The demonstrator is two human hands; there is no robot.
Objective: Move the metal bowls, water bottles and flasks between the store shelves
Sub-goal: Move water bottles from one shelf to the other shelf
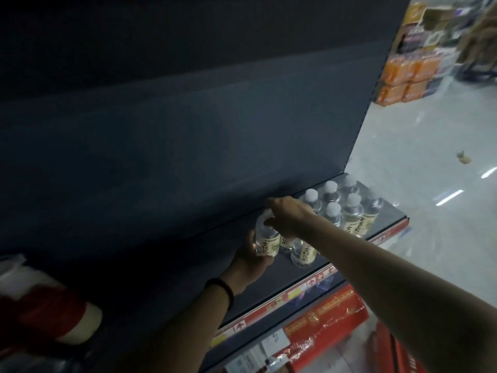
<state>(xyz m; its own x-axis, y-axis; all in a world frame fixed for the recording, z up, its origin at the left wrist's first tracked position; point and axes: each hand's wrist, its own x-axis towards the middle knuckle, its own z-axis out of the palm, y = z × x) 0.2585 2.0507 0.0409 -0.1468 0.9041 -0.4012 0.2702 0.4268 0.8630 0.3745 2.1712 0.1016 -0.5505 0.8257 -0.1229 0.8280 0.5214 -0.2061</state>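
Dark grey metal makes the shelf (166, 267), and on it your left hand (250, 263) curls round the side of one clear water bottle (266, 244) at the left end of the front row, while your right hand (291, 218) curls over its top. I think the job is partly done: the other bottles (349, 211) already stand bunched to the right, and no bowls or flasks show. Red boxes (322, 319) sit below, and a shiny pale floor (430, 197) runs to orange packs (408, 74) far off.

I get open shelf deck (172, 267) left of the bottles (352, 211); back panel (188, 144) walls the far side, red bundle (48, 313) crowds near left.
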